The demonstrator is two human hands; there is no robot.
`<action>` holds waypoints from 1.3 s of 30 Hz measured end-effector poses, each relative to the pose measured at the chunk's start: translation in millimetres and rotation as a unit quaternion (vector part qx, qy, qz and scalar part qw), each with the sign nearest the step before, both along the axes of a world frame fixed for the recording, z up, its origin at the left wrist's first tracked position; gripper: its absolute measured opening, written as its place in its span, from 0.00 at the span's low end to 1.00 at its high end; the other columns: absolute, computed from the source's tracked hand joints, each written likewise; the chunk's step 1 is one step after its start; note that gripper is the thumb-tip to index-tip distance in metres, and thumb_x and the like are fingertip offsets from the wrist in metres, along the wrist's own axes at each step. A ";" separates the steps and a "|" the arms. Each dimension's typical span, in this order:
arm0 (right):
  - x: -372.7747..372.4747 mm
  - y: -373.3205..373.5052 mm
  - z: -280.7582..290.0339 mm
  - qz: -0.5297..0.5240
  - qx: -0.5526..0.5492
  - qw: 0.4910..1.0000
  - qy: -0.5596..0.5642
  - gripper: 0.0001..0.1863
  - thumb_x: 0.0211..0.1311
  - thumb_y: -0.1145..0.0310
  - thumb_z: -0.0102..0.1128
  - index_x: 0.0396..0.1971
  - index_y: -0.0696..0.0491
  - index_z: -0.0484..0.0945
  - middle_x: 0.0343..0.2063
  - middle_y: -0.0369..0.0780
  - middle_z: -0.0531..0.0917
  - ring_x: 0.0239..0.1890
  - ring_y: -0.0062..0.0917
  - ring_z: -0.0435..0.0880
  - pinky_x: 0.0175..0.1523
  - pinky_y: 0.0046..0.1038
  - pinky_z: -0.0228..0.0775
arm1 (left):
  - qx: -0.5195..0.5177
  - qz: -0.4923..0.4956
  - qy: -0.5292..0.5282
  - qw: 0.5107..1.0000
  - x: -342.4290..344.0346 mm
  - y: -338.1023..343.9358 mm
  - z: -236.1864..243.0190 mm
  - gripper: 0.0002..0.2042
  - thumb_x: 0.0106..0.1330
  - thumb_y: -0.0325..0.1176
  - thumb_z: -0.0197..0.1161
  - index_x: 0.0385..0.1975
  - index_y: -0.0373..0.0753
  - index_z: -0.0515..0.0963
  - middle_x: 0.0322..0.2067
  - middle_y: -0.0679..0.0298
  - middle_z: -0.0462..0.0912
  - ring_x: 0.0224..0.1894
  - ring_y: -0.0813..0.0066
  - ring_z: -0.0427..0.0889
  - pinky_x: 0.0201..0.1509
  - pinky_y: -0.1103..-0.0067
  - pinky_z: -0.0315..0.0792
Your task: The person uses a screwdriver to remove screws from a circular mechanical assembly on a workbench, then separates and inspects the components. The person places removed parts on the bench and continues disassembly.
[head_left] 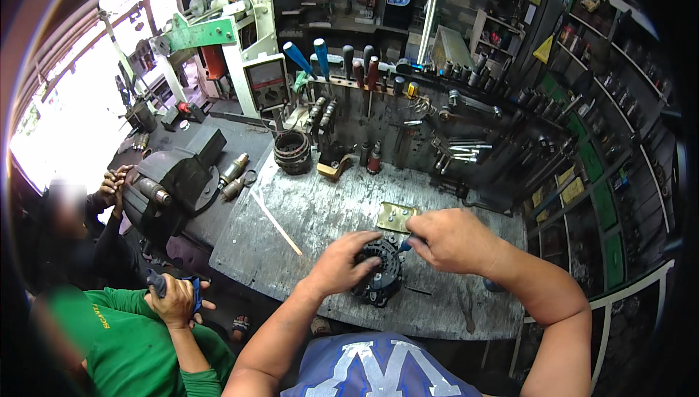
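Observation:
A dark round slotted metal housing [380, 278] lies on the metal worktop. My left hand [342, 257] grips its left side, fingers bent over the rim and thumb on its face. My right hand [447, 237] is closed on a small blue-handled tool [406, 246] at the housing's upper right; its tip is hard to make out. Just behind, a small yellowish plate [394, 209] lies with small round parts on it. A thin dark rod [418, 290] lies to the right of the housing.
A vise [186, 186] stands at left, near co-workers in green [116, 324] and dark clothing [109, 237]. A cylindrical part [293, 153] and a thin strip [277, 222] sit on the worktop [255, 266]. Tool racks [349, 80] line the back; shelving [604, 164] stands right.

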State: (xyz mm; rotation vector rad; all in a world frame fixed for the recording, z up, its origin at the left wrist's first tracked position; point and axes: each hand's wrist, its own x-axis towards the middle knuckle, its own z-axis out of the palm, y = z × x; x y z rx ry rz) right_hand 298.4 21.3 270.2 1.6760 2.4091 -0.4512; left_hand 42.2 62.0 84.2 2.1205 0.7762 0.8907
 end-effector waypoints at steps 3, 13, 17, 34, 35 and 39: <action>0.4 2.0 -0.7 0.115 0.055 0.988 0.084 0.23 0.73 0.66 0.70 0.64 0.56 0.80 0.62 0.54 0.81 0.55 0.53 0.92 0.59 0.56 0.85 | -0.048 -0.052 0.045 0.996 33.9 3.4 17.4 0.23 0.78 0.33 0.69 0.70 0.34 0.80 0.62 0.41 0.87 0.65 0.37 0.84 0.72 0.55 0.78; 14.7 10.1 -23.6 0.098 0.089 0.989 0.073 0.26 0.72 0.57 0.76 0.61 0.55 0.80 0.58 0.54 0.83 0.53 0.54 0.92 0.51 0.49 0.87 | -0.072 -0.043 0.035 0.996 57.5 13.5 6.2 0.17 0.72 0.35 0.77 0.56 0.36 0.85 0.46 0.43 0.93 0.52 0.39 0.92 0.57 0.55 0.84; 13.2 2.0 -23.0 0.167 0.182 0.955 0.167 0.21 0.74 0.57 0.74 0.57 0.56 0.83 0.53 0.53 0.83 0.48 0.55 0.93 0.48 0.49 0.88 | -0.041 -0.069 0.054 0.995 56.6 13.1 11.4 0.13 0.72 0.32 0.76 0.52 0.36 0.86 0.42 0.44 0.93 0.49 0.37 0.92 0.54 0.57 0.85; 10.2 0.0 -15.5 0.075 0.127 0.985 0.086 0.17 0.73 0.64 0.70 0.55 0.56 0.82 0.54 0.54 0.87 0.48 0.51 0.94 0.51 0.51 0.89 | 0.027 0.020 0.022 0.999 66.0 2.8 25.4 0.19 0.69 0.36 0.80 0.52 0.33 0.82 0.44 0.39 0.90 0.52 0.34 0.90 0.56 0.56 0.83; 11.9 0.5 -13.3 0.127 0.154 0.977 0.078 0.17 0.73 0.64 0.70 0.54 0.57 0.83 0.55 0.54 0.87 0.49 0.52 0.94 0.52 0.50 0.89 | 0.025 -0.006 0.085 0.996 62.9 5.1 27.0 0.21 0.70 0.34 0.79 0.57 0.34 0.80 0.42 0.41 0.90 0.51 0.34 0.89 0.55 0.56 0.83; 11.5 0.1 -12.1 0.043 0.112 0.984 0.128 0.18 0.74 0.61 0.70 0.55 0.57 0.84 0.55 0.55 0.87 0.51 0.54 0.93 0.53 0.51 0.88 | -0.030 -0.011 0.093 0.995 63.7 9.8 30.1 0.21 0.70 0.32 0.79 0.56 0.34 0.77 0.41 0.41 0.90 0.52 0.34 0.89 0.53 0.54 0.84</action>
